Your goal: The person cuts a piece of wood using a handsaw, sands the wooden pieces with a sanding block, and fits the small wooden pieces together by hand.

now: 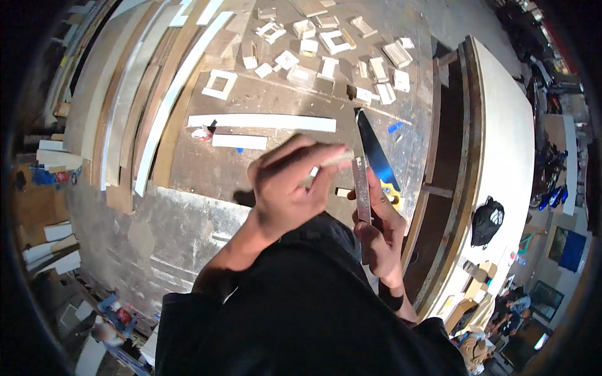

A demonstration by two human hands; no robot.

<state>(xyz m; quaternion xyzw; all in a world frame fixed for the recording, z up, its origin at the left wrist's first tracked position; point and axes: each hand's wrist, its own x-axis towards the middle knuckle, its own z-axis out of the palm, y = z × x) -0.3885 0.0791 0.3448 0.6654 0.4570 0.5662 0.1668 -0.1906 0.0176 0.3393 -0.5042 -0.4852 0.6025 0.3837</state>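
My right hand is closed around a narrow, flat, greyish strip, which stands roughly upright in front of my chest. At the strip's upper end, the thumb and forefinger of my left hand are pinched together. Whatever lies between those fingertips is too small to make out. Just beyond my right hand is a handsaw with a dark blue blade and a yellow handle. A long white strip and a shorter one lie on the brown work surface.
Several small wooden frames and blocks are scattered at the far side. Long boards are stacked at the left. A pale panel on the right bears a black bag. People appear at the lower right.
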